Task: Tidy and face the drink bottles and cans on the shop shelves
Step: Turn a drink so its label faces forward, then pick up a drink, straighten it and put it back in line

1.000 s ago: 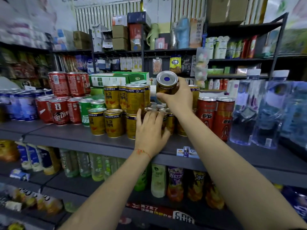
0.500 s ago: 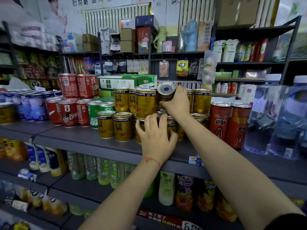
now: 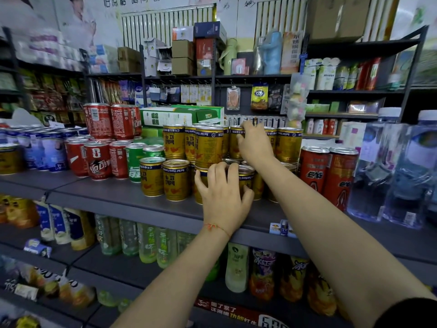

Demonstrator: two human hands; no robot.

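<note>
A: Where is the right hand [image 3: 254,144]?
B: Centre of the frame, fingers curled round a squat gold metal can [image 3: 234,144] standing on the upper tier of gold cans.
A: And the left hand [image 3: 223,196]?
B: Just below, spread over the gold cans in the bottom row [image 3: 246,179] on the grey shelf [image 3: 113,192]; it seems to be gripping one, though the hand hides it.

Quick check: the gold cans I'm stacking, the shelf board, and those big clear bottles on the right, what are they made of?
Gold cans: likely metal, glossy print, silvery rimmed tops. Shelf board: matte dark grey, probably painted metal, uncertain. Clear bottles: see-through, apparently plastic, white caps.
</note>
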